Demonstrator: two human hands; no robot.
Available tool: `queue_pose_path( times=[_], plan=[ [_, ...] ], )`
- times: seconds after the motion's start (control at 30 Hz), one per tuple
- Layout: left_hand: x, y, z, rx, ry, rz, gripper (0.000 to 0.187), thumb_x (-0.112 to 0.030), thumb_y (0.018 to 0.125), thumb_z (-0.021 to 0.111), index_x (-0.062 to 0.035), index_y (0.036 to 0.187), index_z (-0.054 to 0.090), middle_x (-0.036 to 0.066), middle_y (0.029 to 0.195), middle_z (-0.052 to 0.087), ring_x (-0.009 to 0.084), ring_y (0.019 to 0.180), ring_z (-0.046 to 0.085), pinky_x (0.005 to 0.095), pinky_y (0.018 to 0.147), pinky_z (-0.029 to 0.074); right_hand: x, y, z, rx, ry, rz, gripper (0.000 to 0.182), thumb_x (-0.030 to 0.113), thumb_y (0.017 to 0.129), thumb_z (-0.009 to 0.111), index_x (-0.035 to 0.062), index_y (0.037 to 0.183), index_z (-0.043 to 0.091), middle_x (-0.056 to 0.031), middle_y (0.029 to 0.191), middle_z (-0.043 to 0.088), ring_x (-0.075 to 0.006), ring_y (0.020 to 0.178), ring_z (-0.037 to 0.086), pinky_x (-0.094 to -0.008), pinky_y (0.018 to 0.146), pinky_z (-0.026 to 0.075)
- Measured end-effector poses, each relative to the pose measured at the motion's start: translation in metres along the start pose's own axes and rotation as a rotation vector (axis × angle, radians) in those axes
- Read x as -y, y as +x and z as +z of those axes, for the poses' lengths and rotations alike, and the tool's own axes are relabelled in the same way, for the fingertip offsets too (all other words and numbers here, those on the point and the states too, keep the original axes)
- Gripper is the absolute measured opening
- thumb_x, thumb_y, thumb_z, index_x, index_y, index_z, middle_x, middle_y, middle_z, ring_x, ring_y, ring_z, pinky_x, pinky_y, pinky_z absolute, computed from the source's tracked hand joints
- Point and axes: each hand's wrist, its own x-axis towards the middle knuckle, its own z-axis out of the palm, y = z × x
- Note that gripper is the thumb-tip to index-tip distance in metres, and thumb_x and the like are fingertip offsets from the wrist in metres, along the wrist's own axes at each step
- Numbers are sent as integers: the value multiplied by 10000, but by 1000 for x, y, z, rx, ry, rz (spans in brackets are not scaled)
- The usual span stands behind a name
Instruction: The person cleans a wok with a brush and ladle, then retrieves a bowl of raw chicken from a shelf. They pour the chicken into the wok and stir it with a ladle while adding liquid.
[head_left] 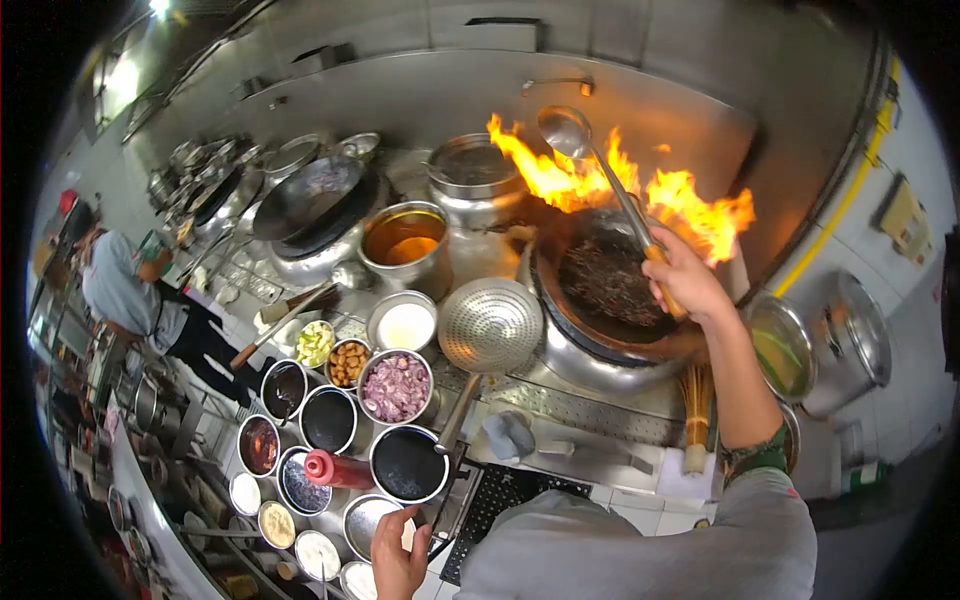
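My right hand [690,278] is closed round the wooden handle of a long ladle [622,192], raised over the wok [545,285] on the right-hand burner. The ladle's bowl points up and away from me, above tall flames [700,210] along the wok's far side. Dark, shredded-looking food [608,282] lies in the wok. Low at the front, my left hand [398,562] holds nothing, with its thumb and fingers apart. It is beside a metal container [362,522] and below a pot of dark liquid [410,465].
A perforated strainer [490,325] rests left of the wok, near a pot of orange-brown liquid [405,245]. Chopped onions [396,388] and a red squeeze bottle [335,469] are among several seasoning containers. A bamboo brush [696,415] lies at right. Another person [140,285] stands far left.
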Motion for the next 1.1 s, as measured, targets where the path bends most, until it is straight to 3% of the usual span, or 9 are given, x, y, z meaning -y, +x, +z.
queue_pose_path(
  times=[0.23,0.33,0.43,0.47,0.5,0.57,0.63,0.77,1.1],
  plan=[
    [-6,-17,-3,-64,-32,-258,288,-63,870,620,11,1148,626,219,1110,639,380,1059,606,409,936,463,-46,241,92,31,-121,-6,515,51,851,546,-41,1332,384,-93,809,550,-166,597,561,-348,461,465],
    [-20,-25,-1,-91,1,-421,265,-92,896,620,7,1142,634,214,1114,643,372,1065,609,405,934,464,-76,320,141,-81,-235,-45,288,35,818,548,-34,1098,539,-115,755,572,-197,566,564,-356,471,467],
    [-36,-31,3,-143,42,-515,262,-115,913,627,6,1145,636,213,1128,647,360,1073,615,401,933,466,-69,362,162,170,422,197,34,26,783,570,14,808,589,-111,668,570,-205,523,553,-328,470,461],
    [-35,-35,5,-178,52,-474,270,-134,913,641,6,1144,640,212,1124,657,355,1068,623,400,927,470,-70,383,163,316,734,199,132,35,765,587,61,642,547,-91,592,534,-204,483,526,-310,469,458],
    [-35,-37,8,-191,51,-495,274,-136,911,645,6,1145,640,212,1118,660,356,1063,626,401,923,472,-73,407,162,355,962,186,137,-10,759,582,62,650,540,-74,605,534,-185,500,526,-285,461,450],
    [-35,-44,12,-204,48,-531,282,-139,906,654,8,1147,641,212,1106,667,358,1052,632,402,915,476,-25,389,153,302,1532,392,133,-89,738,575,22,730,501,-79,684,544,-178,585,556,-251,499,466],
    [-34,-47,13,-203,100,-519,290,-145,903,663,9,1148,644,215,1080,676,359,1044,639,409,913,481,-15,395,143,375,1604,261,102,-66,772,543,12,783,477,-87,707,540,-192,617,572,-261,517,483],
    [-32,-47,12,-237,68,-491,294,-147,904,663,4,1156,643,211,1097,671,355,1056,635,406,929,477,4,370,122,429,1767,263,62,-52,795,488,9,796,474,-81,696,535,-193,631,578,-275,518,493],
    [-26,-31,-13,12,-90,-435,316,-159,911,644,-4,1186,626,220,1157,647,373,1115,600,415,962,458,33,165,41,454,1860,226,60,-41,821,500,-20,871,473,-100,776,534,-194,710,559,-275,569,473]
  ],
)
